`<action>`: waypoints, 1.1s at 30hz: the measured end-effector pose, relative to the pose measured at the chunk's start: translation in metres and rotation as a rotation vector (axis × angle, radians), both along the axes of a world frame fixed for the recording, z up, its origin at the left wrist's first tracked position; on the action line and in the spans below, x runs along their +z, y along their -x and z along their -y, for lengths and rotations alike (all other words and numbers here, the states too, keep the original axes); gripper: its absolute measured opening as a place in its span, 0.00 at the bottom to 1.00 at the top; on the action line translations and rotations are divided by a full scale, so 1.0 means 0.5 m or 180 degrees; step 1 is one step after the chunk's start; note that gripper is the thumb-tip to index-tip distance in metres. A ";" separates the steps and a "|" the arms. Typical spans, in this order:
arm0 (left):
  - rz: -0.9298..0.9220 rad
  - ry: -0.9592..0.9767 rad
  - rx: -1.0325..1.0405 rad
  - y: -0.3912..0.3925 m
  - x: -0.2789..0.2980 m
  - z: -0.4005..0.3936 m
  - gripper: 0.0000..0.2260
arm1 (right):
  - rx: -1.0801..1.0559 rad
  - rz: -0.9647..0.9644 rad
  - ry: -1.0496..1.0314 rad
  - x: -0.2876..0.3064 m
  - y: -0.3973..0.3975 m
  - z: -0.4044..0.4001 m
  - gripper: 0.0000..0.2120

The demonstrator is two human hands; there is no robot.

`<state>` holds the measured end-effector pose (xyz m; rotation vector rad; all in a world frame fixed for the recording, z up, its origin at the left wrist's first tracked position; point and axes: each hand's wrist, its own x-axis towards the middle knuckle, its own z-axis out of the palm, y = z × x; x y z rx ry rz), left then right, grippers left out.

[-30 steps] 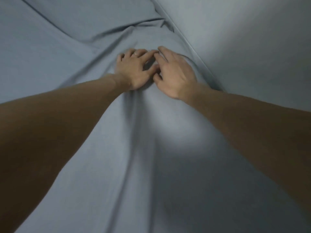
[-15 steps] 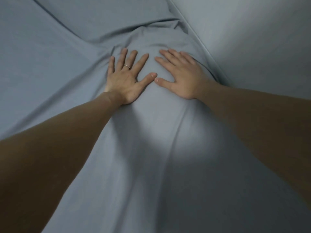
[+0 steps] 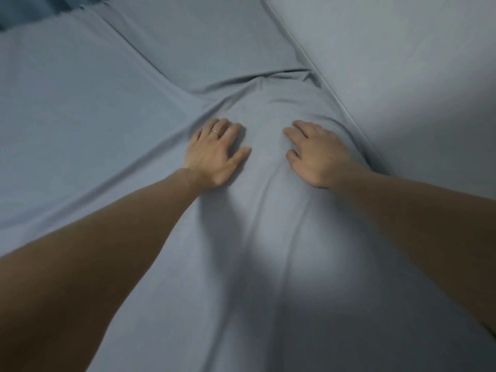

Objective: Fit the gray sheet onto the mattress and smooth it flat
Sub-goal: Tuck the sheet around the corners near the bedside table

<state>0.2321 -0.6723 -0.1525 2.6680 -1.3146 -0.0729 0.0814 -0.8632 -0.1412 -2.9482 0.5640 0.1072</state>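
Observation:
The gray sheet (image 3: 80, 108) covers the mattress and fills most of the head view. A raised fold runs from the far middle toward me, with long creases in it. My left hand (image 3: 216, 154), a ring on one finger, lies palm down on the left side of that fold, fingers slightly curled. On the right side of the fold rests my right hand (image 3: 316, 154), palm down, close to the edge where the sheet meets the wall. A strip of sheet shows between the two hands. Neither hand holds anything.
A pale wall (image 3: 402, 63) rises along the right side of the mattress. A dark blue patch (image 3: 29, 9) shows at the top left corner beyond the sheet. A straight seam line crosses the sheet diagonally at the upper left.
Both hands were bunched together on the fold, then spread flat. Now they have slid toward me and apart, pressing the sheet down on either side of the fold.

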 end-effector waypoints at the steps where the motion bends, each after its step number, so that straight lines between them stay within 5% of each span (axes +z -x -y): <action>1: -0.0206 -0.0094 -0.0090 -0.027 0.007 -0.007 0.30 | -0.0050 0.0050 0.0068 0.007 -0.018 0.002 0.25; 6: -0.0416 -0.0780 -0.0563 -0.107 0.030 0.071 0.46 | -0.0308 0.0253 0.0161 0.018 -0.135 0.023 0.23; 27: -0.0592 -0.0761 -0.0509 -0.119 -0.015 0.078 0.38 | -0.0725 0.0891 0.0160 -0.047 -0.289 0.093 0.09; 33: 0.0215 0.0657 -0.0753 -0.248 0.042 0.193 0.17 | -0.0883 0.0828 0.0245 -0.048 -0.292 0.086 0.16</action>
